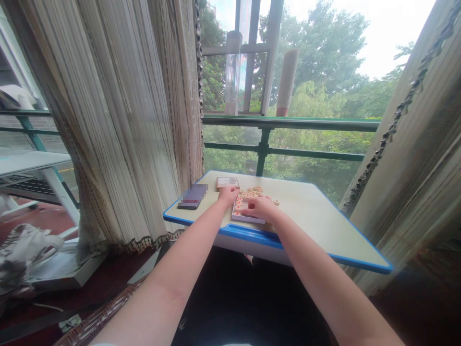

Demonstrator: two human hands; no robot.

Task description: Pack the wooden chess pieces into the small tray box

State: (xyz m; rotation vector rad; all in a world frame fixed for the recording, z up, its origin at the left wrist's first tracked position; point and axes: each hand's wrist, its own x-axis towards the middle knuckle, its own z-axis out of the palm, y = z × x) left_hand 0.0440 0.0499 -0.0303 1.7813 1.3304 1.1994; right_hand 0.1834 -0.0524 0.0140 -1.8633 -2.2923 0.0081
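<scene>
A small pink box (242, 217) of round wooden game pieces lies near the front edge of a cream table with a blue rim (317, 211). My left hand (228, 194) rests at the box's left end, fingers curled; what it grips is hidden. My right hand (262, 207) sits on the box's right side, fingers bent down onto it. Loose round pieces (252, 192) lie just behind the box, and one piece (276, 202) lies to the right. A flat lid or board (227, 182) lies at the back left.
A dark phone (192, 197) lies on the table's left edge. Striped curtains (118, 120) hang left and right. A green railing (288, 124) and window stand behind the table. A white desk (32, 161) and clutter are at far left.
</scene>
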